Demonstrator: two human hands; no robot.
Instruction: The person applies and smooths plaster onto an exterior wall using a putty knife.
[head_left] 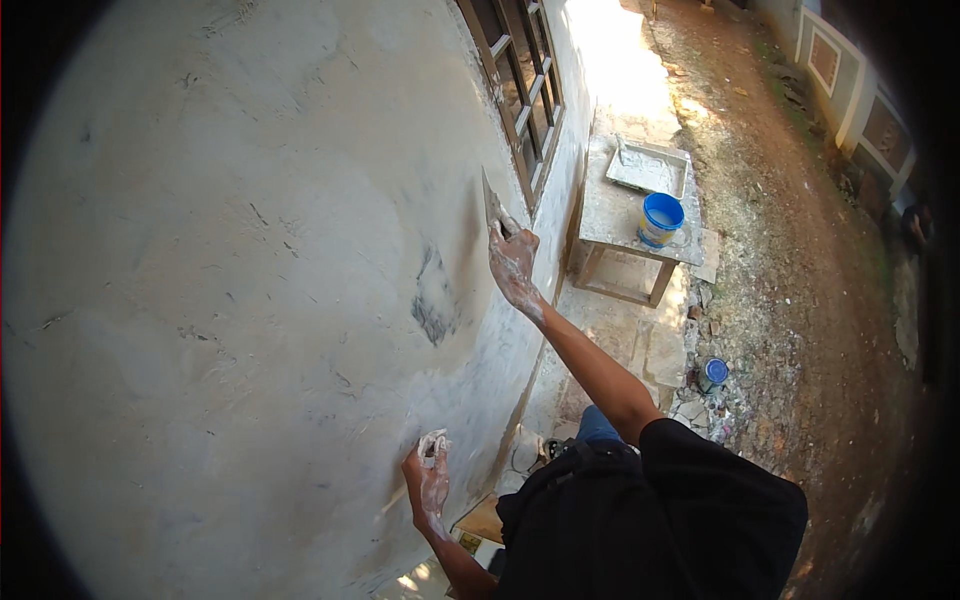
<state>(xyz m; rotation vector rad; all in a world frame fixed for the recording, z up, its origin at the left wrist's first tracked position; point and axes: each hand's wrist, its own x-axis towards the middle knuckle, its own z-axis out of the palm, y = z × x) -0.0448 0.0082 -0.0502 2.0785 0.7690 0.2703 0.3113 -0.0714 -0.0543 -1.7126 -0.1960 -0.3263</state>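
My right hand [513,265], smeared with white putty, is raised against the grey plastered wall [200,330] near the window's lower corner. It grips a putty knife [489,198], whose thin blade points up along the wall. Lower down, my left hand [432,488] is closed close to the wall, with whitish paste over its fingers. Whether it holds a tool or a lump of putty I cannot make out. Between the two hands a dark, rough patch [432,300] shows on the wall, with scattered cracks and scuffs further left.
A barred window [525,90] is set in the wall. On a wooden table [610,215] to the right stand a tray [650,172] with white paste and a blue-rimmed bucket [661,220]. A small blue-lidded can [714,373] sits on the ground by a dirt path [810,300].
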